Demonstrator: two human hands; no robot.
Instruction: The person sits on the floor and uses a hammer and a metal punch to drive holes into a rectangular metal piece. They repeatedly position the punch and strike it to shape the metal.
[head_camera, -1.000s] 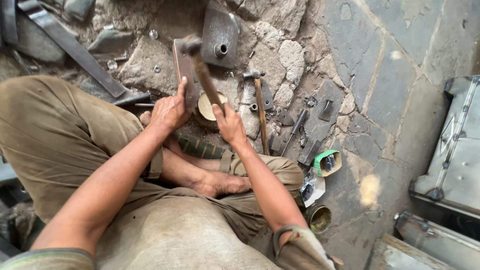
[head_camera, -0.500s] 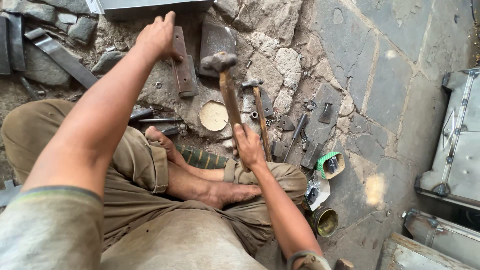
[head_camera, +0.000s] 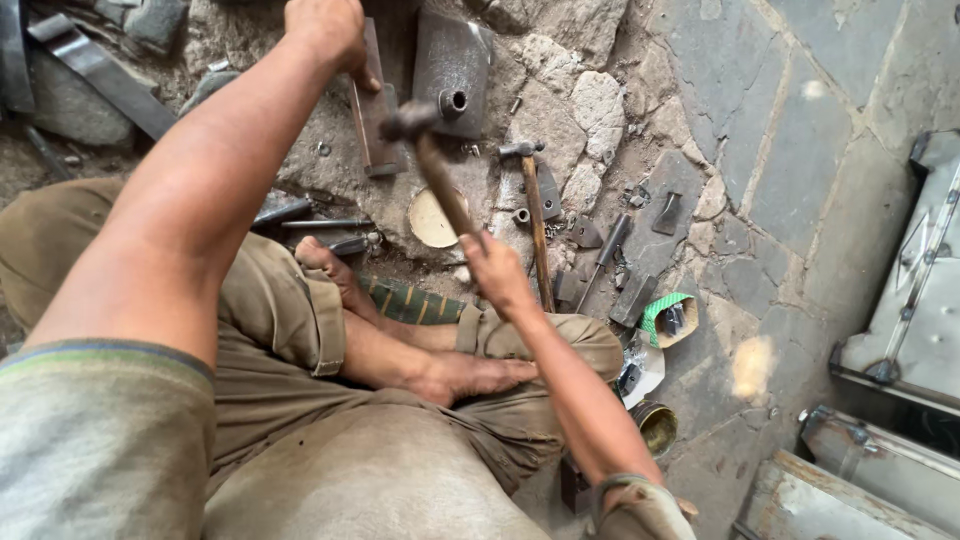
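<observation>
Right hand (head_camera: 497, 272), fingers wrapped low on the wooden handle of a hammer (head_camera: 432, 165), steel head raised far of it (top-heavy, stiff, best held near the end). Left hand (head_camera: 325, 30), fingers clamped on a flat metal bar (head_camera: 372, 120), rigid, upper left on the stone floor (head_camera: 760, 150).

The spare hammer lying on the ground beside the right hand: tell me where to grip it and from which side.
Grip the spare hammer on its wooden handle near the lower end, coming from above. It lies flat with its head pointing away, beside the right hand, and the ground blocks any grip from below.
</observation>
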